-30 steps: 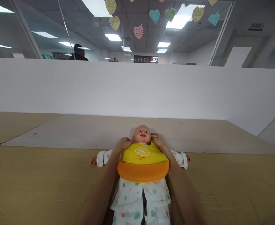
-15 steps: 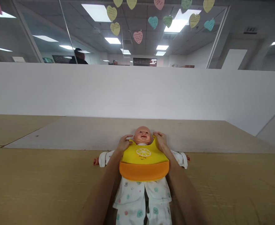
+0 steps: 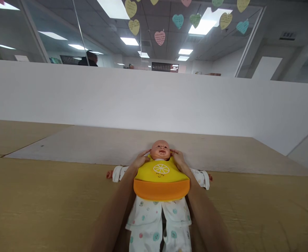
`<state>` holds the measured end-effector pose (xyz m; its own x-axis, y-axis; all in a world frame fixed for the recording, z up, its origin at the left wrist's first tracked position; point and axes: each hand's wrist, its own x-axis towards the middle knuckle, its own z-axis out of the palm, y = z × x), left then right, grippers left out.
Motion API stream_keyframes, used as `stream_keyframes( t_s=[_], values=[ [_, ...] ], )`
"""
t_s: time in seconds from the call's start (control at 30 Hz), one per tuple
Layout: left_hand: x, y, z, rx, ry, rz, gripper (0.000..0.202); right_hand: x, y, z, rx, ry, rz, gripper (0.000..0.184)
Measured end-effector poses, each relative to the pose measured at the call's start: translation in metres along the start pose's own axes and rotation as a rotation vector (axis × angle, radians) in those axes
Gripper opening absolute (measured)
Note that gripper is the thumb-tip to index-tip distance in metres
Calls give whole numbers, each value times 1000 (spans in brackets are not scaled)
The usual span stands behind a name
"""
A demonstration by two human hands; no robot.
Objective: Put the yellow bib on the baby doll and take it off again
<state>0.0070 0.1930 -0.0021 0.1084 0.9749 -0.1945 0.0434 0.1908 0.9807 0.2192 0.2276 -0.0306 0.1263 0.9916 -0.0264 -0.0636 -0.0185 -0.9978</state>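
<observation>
A baby doll (image 3: 160,149) in white spotted pyjamas lies on its back on a tan mat (image 3: 43,206), arms spread. A yellow bib with an orange pocket (image 3: 161,178) covers its chest. My left hand (image 3: 140,161) grips the bib's strap at the doll's left-side neck, fingers curled by the cheek. My right hand (image 3: 178,160) grips the other strap, fingers curled beside the doll's other cheek. Both forearms run up along the doll's sides.
A paler mat (image 3: 90,145) lies beyond the doll, against a low white partition wall (image 3: 154,101). Glass above it shows an office, where a person (image 3: 89,58) stands far off. Paper hearts (image 3: 159,37) hang overhead.
Both hands have slid the bib's straps inward and closer round the doll's neck; the view has shifted slightly.
</observation>
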Motion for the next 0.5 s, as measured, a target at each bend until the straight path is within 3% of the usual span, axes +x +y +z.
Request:
stream_keyframes(
  t_s=[0.23,0.5],
  values=[
    [6,3,-1,-354,-101,-13,84,5,1,3,94,-45,11,47],
    [8,-1,3,-589,-243,15,53,1,-5,1,386,-145,95,37]
  ],
)
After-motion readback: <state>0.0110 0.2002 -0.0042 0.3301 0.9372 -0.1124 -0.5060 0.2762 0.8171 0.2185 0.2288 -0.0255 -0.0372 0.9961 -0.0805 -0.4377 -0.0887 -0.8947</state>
